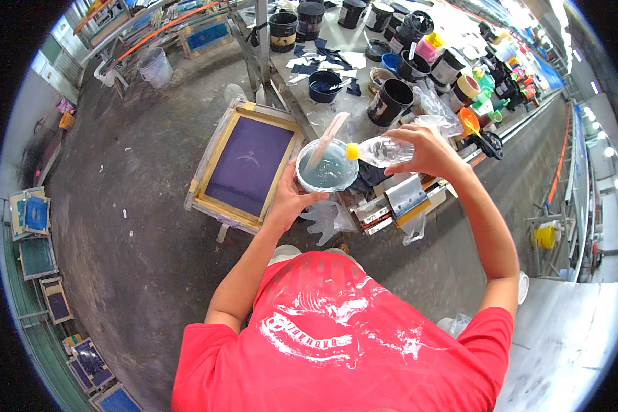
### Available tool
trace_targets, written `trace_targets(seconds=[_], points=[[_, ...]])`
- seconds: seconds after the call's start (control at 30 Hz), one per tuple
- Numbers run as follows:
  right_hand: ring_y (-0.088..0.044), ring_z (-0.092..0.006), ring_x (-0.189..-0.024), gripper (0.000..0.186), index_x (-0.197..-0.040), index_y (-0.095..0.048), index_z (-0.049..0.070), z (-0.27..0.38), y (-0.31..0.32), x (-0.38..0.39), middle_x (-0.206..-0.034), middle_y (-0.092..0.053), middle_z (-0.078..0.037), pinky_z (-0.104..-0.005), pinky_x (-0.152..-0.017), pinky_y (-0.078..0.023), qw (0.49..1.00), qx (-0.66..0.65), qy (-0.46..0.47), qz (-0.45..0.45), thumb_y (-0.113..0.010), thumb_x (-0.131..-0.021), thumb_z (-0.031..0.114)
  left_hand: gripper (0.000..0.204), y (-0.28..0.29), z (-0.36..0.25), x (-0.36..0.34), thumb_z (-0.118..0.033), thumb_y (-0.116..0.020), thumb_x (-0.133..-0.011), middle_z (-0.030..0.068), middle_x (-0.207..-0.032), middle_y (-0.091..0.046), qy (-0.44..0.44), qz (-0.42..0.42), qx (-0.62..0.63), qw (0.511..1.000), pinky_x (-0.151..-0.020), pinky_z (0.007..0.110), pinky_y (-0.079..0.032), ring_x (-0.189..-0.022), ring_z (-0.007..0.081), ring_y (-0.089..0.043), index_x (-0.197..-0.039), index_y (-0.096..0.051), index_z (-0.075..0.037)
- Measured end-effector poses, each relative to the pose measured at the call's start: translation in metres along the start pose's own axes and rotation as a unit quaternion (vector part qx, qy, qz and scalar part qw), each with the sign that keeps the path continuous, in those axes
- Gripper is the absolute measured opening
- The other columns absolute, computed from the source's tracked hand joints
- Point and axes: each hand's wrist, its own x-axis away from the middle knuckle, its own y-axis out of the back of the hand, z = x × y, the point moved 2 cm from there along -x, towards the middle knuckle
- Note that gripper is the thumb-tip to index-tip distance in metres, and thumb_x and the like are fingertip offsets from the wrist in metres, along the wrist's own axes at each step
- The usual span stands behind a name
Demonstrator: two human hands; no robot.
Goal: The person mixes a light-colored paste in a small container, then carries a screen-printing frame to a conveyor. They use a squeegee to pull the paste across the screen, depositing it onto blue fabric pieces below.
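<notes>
My left hand (292, 196) grips a clear plastic tub (329, 175) of pale grey-blue liquid, with a pale flat stick (326, 141) standing tilted in it. My right hand (419, 147) holds a clear plastic bottle (381, 150) sideways, its yellow cap (352, 151) at the tub's right rim. I cannot tell whether anything flows from it. A wood-framed screen with purple mesh (244, 165) leans left of the tub. Below my right hand, metal squeegee-like blades (405, 199) lie near crumpled plastic and dark cloth at the table's corner.
A long worktable (299, 113) ahead bears several dark buckets (390, 101), tubs and coloured bottles. A grey bucket (156, 69) stands on the concrete floor at the back left. More screens (36, 213) lean along the left wall. A yellow bucket (544, 235) sits at the right.
</notes>
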Motion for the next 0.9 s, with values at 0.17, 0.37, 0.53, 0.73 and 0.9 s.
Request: trace_targets(seconds=[0.17, 0.37, 0.53, 0.73, 0.9], points=[[-0.066, -0.0269, -0.112, 0.076, -0.13, -0.066, 0.004, -0.074, -0.062, -0.009, -0.12, -0.067, -0.015, -0.0379, -0.098, -0.051, 0.97, -0.15, -0.073, -0.174, -0.09, -0.072, 0.047, 0.103, 0.006, -0.004, 0.001, 0.004, -0.09, -0.066, 0.0082, -0.142, -0.053, -0.009, -0.012, 0.012, 1.0, -0.108, 0.035, -0.049, -0.13, 0.0193, -0.054, -0.152, -0.035, -0.005], [-0.067, -0.0283, -0.109, 0.076, -0.126, -0.062, 0.001, -0.176, -0.148, -0.039, -0.117, -0.07, -0.019, -0.0396, -0.094, -0.052, 0.87, -0.237, -0.304, -0.308, -0.09, -0.073, 0.047, 0.098, 0.006, -0.007, 0.007, 0.007, -0.088, -0.067, 0.0082, -0.142, -0.055, -0.009, -0.013, -0.018, 1.0, -0.111, 0.037, -0.045, -0.132, 0.0216, -0.054, -0.151, -0.039, -0.005], [-0.062, -0.0366, -0.119, 0.094, -0.138, -0.051, -0.003, -0.193, -0.194, -0.045, -0.128, -0.064, -0.024, -0.0443, -0.104, -0.047, 0.833, -0.164, -0.335, -0.408, -0.09, -0.071, 0.049, 0.097, 0.001, 0.002, 0.016, 0.006, -0.09, -0.061, 0.0074, -0.142, -0.057, -0.001, -0.006, 0.003, 1.0, -0.112, 0.04, -0.046, -0.132, 0.0226, -0.055, -0.147, -0.045, -0.005], [-0.06, -0.0359, -0.104, 0.085, -0.135, -0.051, -0.003, -0.125, -0.182, -0.038, -0.113, -0.063, -0.019, -0.0456, -0.094, -0.047, 0.729, -0.134, -0.354, -0.57, -0.088, -0.075, 0.043, 0.097, 0.009, 0.006, 0.028, 0.01, -0.086, -0.062, 0.008, -0.142, -0.056, 0.016, -0.024, 0.007, 1.0, -0.111, 0.04, -0.047, -0.131, 0.0238, -0.056, -0.148, -0.043, -0.005], [-0.061, -0.0202, -0.102, 0.034, -0.128, -0.067, 0.005, -0.025, -0.143, -0.034, -0.106, -0.066, -0.011, -0.0349, -0.092, -0.048, 0.841, -0.462, -0.091, -0.266, -0.056, -0.105, 0.028, 0.101, 0.001, 0.017, 0.035, 0.012, -0.087, -0.061, 0.0067, -0.144, -0.053, 0.092, 0.015, 0.028, 0.995, -0.111, 0.04, -0.047, -0.132, 0.0233, -0.055, -0.149, -0.041, -0.007]])
